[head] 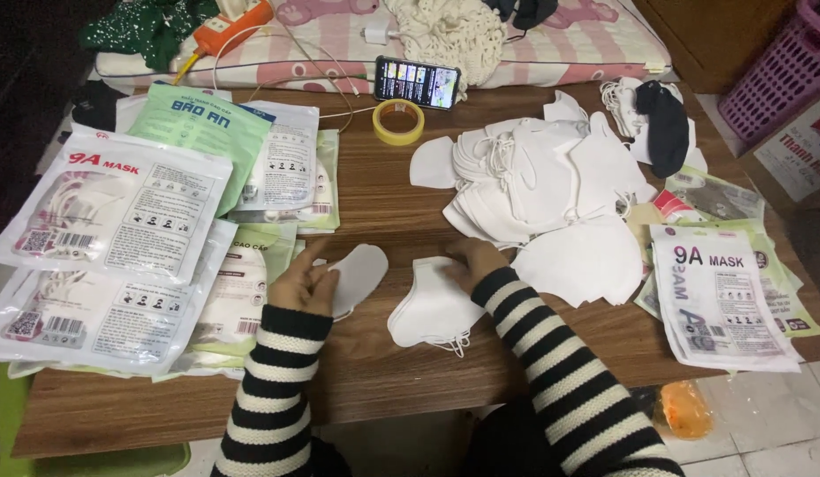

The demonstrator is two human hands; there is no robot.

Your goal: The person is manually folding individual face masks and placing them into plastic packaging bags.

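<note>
1. Your left hand (306, 284) grasps a single folded white fabric face mask (357, 276), fingers closed on its near edge, just above the brown wooden table (374, 362).
2. Your right hand (472, 262) rests on a small stack of white masks (434, 309) lying on the table in front of you; its fingers curl over the top edge, pinching it as far as I can tell.
3. Sealed printed plastic mask packets (118, 212) pile up on your left, so a good share looks packed.
4. A large heap of loose white masks (533, 185) and flat empty printed pouches (714, 291) wait at your right: plenty appears left.
</note>
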